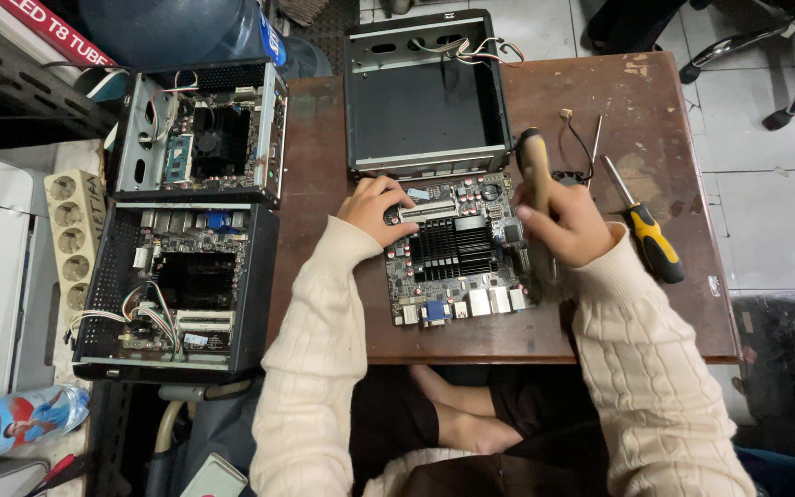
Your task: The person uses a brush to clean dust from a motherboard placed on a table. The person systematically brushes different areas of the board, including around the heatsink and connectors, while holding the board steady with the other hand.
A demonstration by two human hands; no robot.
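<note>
On the brown surface (655,313), a small motherboard (457,248) lies flat before an empty black case (425,101). Left hand (374,207) presses its top-left edge, grip loose on nothing. Right hand (563,221) is clamped on a brush (535,170); best swept lightly, board pinned. Red-and-white long box (52,28) top left; blue-labelled bottle (20,419) bottom left.

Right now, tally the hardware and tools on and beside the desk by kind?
Bare motherboard: 1, left hand resting on it
Empty black chassis: 1
Chassis with boards still inside: 2
Yellow-and-black screwdriver lying on the desk: 1
Brush in the right hand: 1
Total: 6
</note>
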